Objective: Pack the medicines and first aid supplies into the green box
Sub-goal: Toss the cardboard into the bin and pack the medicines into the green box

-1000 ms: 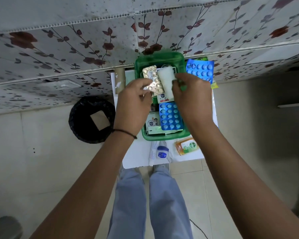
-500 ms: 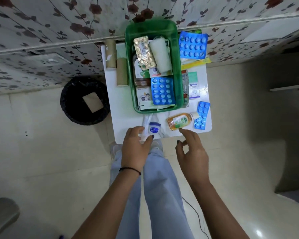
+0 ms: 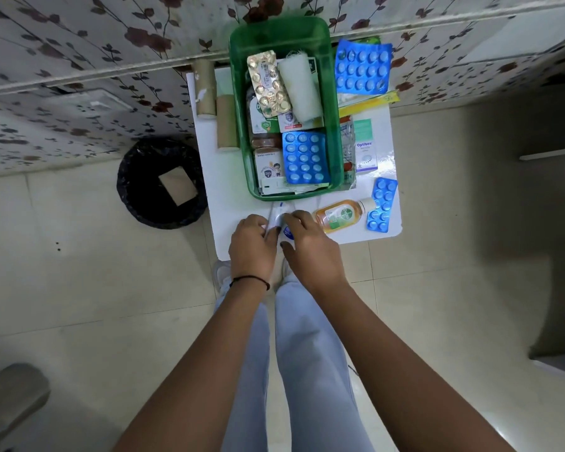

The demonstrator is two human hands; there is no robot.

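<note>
Two legs in pale blue trousers (image 3: 307, 353) stand on the tiled floor, right up against the white worktop (image 3: 222, 197). At its near edge the left hand (image 3: 252, 246) and the right hand (image 3: 310, 246) come together over a small jar with a blue label (image 3: 287, 232), with fingers curled around it; the hands hide most of it. Just to the right lie an orange bottle (image 3: 340, 215) and a small blue pill sheet (image 3: 381, 205). Past the hands sits the green box (image 3: 242, 125), already full of pill sheets, a white bandage roll (image 3: 299, 89) and little packs. A black bin (image 3: 163, 184) stands on the floor to the left.
</note>
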